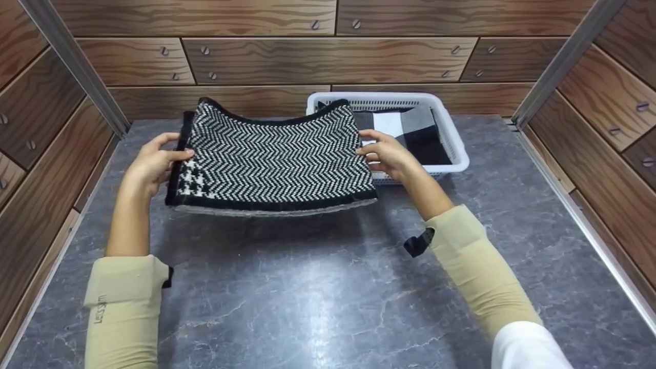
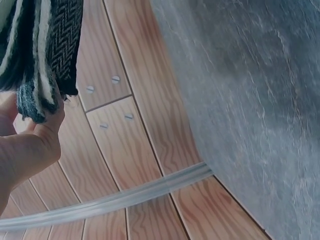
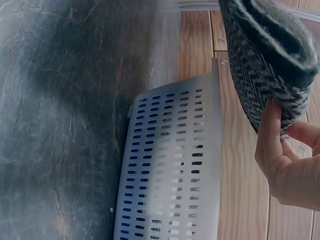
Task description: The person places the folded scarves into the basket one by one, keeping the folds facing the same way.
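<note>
A folded black-and-white herringbone cloth point(image 1: 277, 159), thick and knitted-looking with black borders, is held up above the grey surface. My left hand point(image 1: 151, 161) pinches its left edge, thumb on the front by a houndstooth patch. Its right edge is gripped by my right hand point(image 1: 387, 154). Stacked layers of the cloth point(image 2: 37, 60) show at the left fingers in the left wrist view. In the right wrist view, fingers and thumb pinch the rounded fold of the cloth point(image 3: 265, 65). The cloth's right corner overlaps the white basket point(image 1: 456, 148) in the head view.
The slotted plastic basket holds folded black, grey and white checked fabric point(image 1: 410, 128) and stands at the back right. Wood-patterned walls point(image 1: 328, 61) enclose the marbled grey tabletop point(image 1: 287, 297) at the back and sides. Metal strips point(image 1: 77, 66) run along the corners.
</note>
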Demonstrator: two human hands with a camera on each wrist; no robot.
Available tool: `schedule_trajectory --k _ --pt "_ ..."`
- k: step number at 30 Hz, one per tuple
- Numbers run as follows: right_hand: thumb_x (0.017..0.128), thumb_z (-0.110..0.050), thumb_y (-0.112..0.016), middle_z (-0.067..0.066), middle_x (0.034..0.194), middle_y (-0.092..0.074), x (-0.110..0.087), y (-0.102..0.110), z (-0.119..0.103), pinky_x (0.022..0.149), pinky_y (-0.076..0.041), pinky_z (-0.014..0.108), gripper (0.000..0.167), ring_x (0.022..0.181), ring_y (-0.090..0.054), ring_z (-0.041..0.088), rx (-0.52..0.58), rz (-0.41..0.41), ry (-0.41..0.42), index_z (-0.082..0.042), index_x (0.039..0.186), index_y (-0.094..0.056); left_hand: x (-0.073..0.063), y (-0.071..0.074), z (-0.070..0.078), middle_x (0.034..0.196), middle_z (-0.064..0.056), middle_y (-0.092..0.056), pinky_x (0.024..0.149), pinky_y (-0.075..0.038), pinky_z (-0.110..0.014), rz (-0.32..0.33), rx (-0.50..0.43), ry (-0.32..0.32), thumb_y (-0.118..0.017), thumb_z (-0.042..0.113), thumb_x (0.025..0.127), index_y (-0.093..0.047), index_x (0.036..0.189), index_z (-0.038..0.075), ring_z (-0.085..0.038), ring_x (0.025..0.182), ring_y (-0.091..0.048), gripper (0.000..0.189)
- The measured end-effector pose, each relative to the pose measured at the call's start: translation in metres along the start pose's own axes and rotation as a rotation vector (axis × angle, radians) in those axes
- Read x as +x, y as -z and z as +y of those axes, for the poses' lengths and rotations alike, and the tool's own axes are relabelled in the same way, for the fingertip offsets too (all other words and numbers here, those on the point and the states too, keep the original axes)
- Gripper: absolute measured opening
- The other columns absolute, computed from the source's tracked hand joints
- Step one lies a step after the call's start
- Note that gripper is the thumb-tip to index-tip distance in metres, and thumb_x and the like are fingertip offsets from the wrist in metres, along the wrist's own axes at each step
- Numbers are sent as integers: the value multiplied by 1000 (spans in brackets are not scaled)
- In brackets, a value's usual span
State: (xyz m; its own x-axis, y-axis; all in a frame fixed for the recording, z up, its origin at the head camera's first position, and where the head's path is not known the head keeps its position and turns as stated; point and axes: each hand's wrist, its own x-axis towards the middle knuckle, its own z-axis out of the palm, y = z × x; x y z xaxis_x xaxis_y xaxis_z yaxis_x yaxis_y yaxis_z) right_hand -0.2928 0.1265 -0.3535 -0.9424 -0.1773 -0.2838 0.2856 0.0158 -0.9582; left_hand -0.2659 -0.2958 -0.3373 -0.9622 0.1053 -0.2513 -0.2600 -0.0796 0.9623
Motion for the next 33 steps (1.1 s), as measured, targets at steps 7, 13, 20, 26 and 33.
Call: schedule_trajectory --k 7,13,20,26,33 --pt "87 6 -51 6 91 -52 -1 8 4 60 -48 24 52 60 -53 10 25 11 -2 -5 135 -35 4 -8 -1 80 2 -60 61 -51 -24 -2 -4 -2 -61 0 86 -46 110 15 -10 67 -61 32" --pt "88 5 -52 7 93 -51 -4 14 5 60 -48 23 53 62 -53 10 39 33 -1 -6 137 -35 6 -15 -2 79 1 -59 61 -52 -24 -5 -16 1 -61 -1 86 -43 117 12 -10 66 -60 39" --pt "88 5 -52 8 97 -51 -7 22 5 62 -49 25 56 67 -57 12 41 50 -7 -6 139 -33 6 -26 -4 80 1 -58 61 -51 -24 6 -1 -5 -60 -1 86 -43 117 11 -10 65 -60 38" --pt "88 7 -50 7 95 -53 -9 29 6 60 -49 23 54 64 -56 11 33 61 -2 -4 138 -34 8 -35 -4 83 -1 -56 61 -52 -24 -7 13 -4 -59 -2 87 -42 118 10 -10 65 -60 37" --pt "87 10 -48 3 83 -55 -14 25 2 56 -48 20 51 55 -51 7 35 104 7 -3 136 -37 11 -35 -5 90 -3 -53 61 -52 -23 -13 34 18 -58 -2 88 -35 131 7 -9 66 -58 49"
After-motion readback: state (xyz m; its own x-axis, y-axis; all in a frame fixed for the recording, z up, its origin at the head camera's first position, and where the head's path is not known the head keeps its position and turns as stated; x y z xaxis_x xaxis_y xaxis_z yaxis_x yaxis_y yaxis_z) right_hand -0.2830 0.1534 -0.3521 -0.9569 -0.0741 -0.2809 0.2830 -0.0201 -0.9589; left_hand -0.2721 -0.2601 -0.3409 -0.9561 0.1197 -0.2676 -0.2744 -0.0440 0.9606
